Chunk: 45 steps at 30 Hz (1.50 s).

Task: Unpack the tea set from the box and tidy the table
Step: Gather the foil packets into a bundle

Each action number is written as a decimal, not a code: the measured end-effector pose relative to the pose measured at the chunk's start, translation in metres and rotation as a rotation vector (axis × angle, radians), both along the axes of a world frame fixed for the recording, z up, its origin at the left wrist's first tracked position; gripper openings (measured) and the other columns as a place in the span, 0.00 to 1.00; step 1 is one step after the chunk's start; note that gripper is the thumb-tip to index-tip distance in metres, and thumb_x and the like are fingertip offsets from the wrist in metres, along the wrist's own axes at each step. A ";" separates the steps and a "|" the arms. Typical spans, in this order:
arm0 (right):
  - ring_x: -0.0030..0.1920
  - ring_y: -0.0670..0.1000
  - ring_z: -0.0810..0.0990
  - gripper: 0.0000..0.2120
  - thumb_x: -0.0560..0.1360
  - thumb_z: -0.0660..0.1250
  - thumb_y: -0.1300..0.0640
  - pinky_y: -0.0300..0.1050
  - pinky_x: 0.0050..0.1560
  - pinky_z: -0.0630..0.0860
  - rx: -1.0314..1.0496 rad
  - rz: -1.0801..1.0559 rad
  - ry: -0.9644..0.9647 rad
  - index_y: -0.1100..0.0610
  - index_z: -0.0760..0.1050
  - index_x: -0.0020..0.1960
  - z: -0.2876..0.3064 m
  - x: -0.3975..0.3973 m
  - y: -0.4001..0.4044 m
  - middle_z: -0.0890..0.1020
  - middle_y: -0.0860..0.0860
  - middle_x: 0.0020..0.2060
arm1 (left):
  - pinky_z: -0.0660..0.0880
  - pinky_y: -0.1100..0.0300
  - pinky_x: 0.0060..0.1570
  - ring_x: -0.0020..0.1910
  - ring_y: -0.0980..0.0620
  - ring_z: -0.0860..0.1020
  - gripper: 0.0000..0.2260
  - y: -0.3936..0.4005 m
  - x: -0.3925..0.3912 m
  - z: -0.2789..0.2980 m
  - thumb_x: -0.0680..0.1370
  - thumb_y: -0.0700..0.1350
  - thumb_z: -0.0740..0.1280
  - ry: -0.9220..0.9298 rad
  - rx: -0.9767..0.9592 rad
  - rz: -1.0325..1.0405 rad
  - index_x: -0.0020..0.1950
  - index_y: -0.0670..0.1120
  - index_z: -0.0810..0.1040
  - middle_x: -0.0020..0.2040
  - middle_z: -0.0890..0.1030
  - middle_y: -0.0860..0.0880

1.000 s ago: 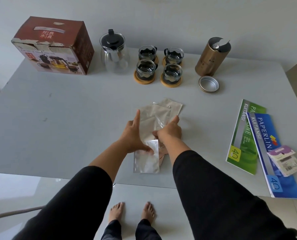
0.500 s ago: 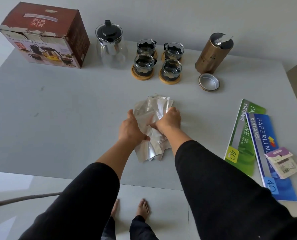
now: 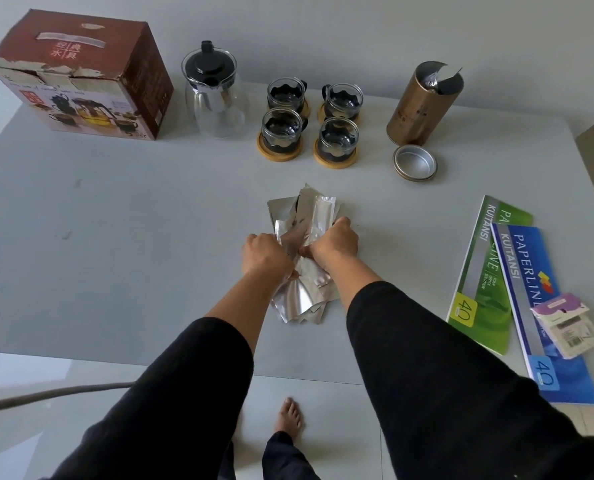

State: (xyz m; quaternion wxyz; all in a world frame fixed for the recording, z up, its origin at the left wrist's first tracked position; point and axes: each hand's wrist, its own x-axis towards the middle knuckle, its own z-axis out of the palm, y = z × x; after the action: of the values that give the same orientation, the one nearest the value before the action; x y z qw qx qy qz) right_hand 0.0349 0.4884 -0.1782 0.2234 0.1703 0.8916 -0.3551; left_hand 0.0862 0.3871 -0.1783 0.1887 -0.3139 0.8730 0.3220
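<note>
A bundle of silver foil packets (image 3: 314,216) lies at the middle of the grey table (image 3: 115,237). My left hand (image 3: 266,256) grips the bundle from the left and my right hand (image 3: 333,245) grips it from the right, crumpling the foil between them. At the back stand the red-brown tea set box (image 3: 80,77), a glass teapot (image 3: 215,95) with a black lid, and several glass cups (image 3: 311,123) on wooden coasters.
A gold tin (image 3: 423,105) stands open at the back right, its round lid (image 3: 415,162) lying in front of it. Two receipt books (image 3: 517,282) and a small packet (image 3: 567,325) lie at the right edge. Below the near table edge are tiled floor and a bare foot.
The packets lay flat under my fingers before. Both hands have closed round them and bunched them into one crumpled bundle. The view has shifted slightly.
</note>
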 end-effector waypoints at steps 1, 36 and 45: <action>0.65 0.59 0.74 0.37 0.66 0.79 0.59 0.46 0.62 0.73 -0.003 0.004 0.002 0.63 0.63 0.67 -0.001 0.000 0.000 0.74 0.59 0.65 | 0.72 0.57 0.59 0.62 0.45 0.72 0.27 0.000 -0.001 0.000 0.65 0.46 0.79 -0.006 -0.011 -0.013 0.59 0.39 0.76 0.61 0.73 0.42; 0.69 0.57 0.71 0.35 0.72 0.72 0.50 0.49 0.68 0.70 -0.169 -0.407 0.246 0.59 0.63 0.73 0.081 0.127 0.093 0.71 0.56 0.70 | 0.73 0.54 0.57 0.62 0.43 0.74 0.39 0.051 0.044 0.082 0.65 0.46 0.78 0.196 0.290 -0.383 0.72 0.43 0.63 0.64 0.74 0.45; 0.64 0.56 0.75 0.29 0.71 0.73 0.52 0.51 0.64 0.74 -0.184 -0.781 0.303 0.58 0.68 0.69 0.097 0.223 0.199 0.75 0.55 0.63 | 0.77 0.51 0.55 0.60 0.43 0.76 0.38 0.177 0.098 0.092 0.64 0.52 0.78 0.161 0.310 -0.687 0.69 0.45 0.67 0.61 0.76 0.45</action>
State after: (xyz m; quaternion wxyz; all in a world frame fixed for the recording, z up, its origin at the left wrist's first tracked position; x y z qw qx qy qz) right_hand 0.2579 0.6878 -0.0815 -0.0471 0.4201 0.7476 -0.5122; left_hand 0.1839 0.5644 -0.0859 0.2618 0.0555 0.8802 0.3919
